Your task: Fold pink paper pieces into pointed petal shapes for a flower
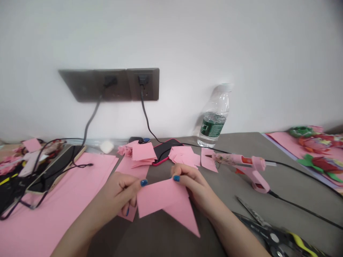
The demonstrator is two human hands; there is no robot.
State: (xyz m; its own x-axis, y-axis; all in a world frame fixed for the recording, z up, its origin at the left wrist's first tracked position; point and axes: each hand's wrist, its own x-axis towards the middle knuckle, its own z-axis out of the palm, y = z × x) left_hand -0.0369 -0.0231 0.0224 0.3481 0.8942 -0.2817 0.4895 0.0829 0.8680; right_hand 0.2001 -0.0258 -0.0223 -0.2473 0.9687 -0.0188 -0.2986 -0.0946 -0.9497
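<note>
My left hand point(117, 192) and my right hand point(190, 184) both pinch a folded, pointed piece of pink paper point(166, 201) by its top edge, thumbs on top, in front of me. A small pink sheet point(128, 213) shows beneath my left hand. Just beyond my hands lie loose pink paper squares point(144, 151) and more cut pieces point(184, 156). A pink hot glue gun point(250, 171) lies on its side to the right of my right hand, and black-handled scissors point(273, 233) lie at the lower right.
A black smartphone in a pink case point(163, 151) lies on the grey table point(235, 142), and a plastic water bottle point(214, 117) stands at the wall. Black cables run from the wall sockets point(142, 84). A tablet point(55, 169) and pink sheets point(53, 210) lie left; paper flowers point(318, 148) lie right.
</note>
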